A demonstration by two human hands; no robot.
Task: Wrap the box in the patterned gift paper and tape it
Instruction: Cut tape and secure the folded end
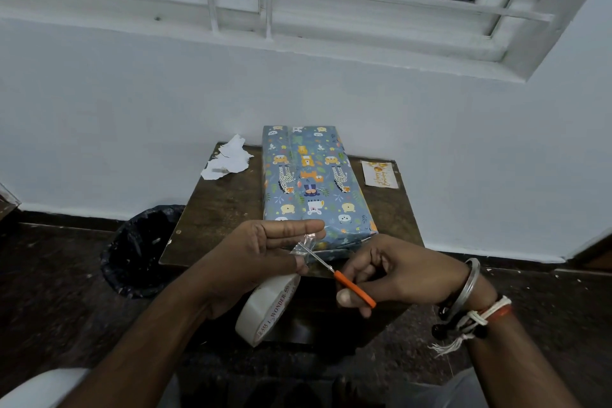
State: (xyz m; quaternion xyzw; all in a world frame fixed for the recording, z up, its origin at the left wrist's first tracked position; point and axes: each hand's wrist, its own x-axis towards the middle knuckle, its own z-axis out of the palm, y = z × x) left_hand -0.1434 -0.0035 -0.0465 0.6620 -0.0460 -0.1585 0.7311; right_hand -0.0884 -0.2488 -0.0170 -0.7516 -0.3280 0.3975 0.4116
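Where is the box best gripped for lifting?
Probably by its two long sides, coming in from left and right: the box lies flat on the table, running away from the person, with both long sides clear.

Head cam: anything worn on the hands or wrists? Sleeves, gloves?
No gloves or sleeves in view. The left hand and its wrist wear nothing. The right hand has on its wrist a silver metal bangle, a black bead band, and white and orange threads with a frayed tail.

Box wrapped in blue animal-print gift paper lies flat on the bench; white tape roll near its front end
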